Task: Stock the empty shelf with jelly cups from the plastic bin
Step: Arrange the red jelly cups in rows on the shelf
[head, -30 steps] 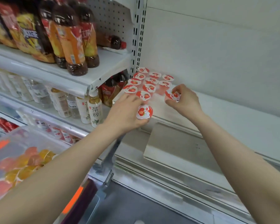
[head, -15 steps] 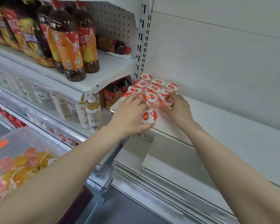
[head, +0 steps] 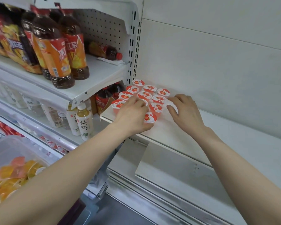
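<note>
A shop aisle. White metal racking (head: 101,75) with a slotted upright (head: 137,46) and pegboard (head: 102,28) back carries iced-tea bottles (head: 55,51) in rows, labels facing out, with small bottles (head: 84,122) on the tier below. Jelly cups (head: 144,95) sit in neat rows on the next shelf (head: 201,135). A clear bin (head: 10,143) of more cups stands at lower left.

At your 1 o'clock a plain white back panel (head: 217,62) fills the view. A slotted upright (head: 136,46) runs at 12, with a perforated panel (head: 104,30) left of it. At 10 sits a neighbouring rack (head: 96,73) of brown tea bottles (head: 53,51); pale bottles (head: 84,122) stand at 9. Grey floor (head: 117,213) lies at 6. Light is even and cool.
</note>
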Available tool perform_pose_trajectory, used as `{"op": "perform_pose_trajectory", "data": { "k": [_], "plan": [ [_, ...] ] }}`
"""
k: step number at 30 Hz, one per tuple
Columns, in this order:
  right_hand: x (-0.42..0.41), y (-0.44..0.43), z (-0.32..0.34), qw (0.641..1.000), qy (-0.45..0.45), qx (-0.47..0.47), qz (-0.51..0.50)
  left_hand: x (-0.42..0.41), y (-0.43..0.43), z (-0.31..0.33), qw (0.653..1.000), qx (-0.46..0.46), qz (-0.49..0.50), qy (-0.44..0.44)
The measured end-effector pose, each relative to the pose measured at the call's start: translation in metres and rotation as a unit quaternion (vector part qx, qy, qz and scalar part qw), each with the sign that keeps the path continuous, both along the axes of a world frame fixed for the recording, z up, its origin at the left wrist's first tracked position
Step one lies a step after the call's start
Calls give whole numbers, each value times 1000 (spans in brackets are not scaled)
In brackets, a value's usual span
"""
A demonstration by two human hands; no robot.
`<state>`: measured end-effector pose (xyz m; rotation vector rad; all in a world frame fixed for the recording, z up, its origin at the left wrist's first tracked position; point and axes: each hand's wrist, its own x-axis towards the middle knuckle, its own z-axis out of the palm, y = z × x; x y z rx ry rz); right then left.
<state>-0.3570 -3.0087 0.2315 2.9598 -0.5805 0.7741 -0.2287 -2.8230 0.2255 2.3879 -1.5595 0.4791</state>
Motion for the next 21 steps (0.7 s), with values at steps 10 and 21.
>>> {"op": "perform_pose_trajectory", "data": {
  "k": [10, 21],
  "plan": [
    [5, 7, 6, 1000, 13, -4, 14, -1, 12, -1, 999, -3, 13, 42],
    [13, 58, 23, 999, 12, -29, 36, 24, 76, 9, 999, -30, 12, 25]
  ]
}}
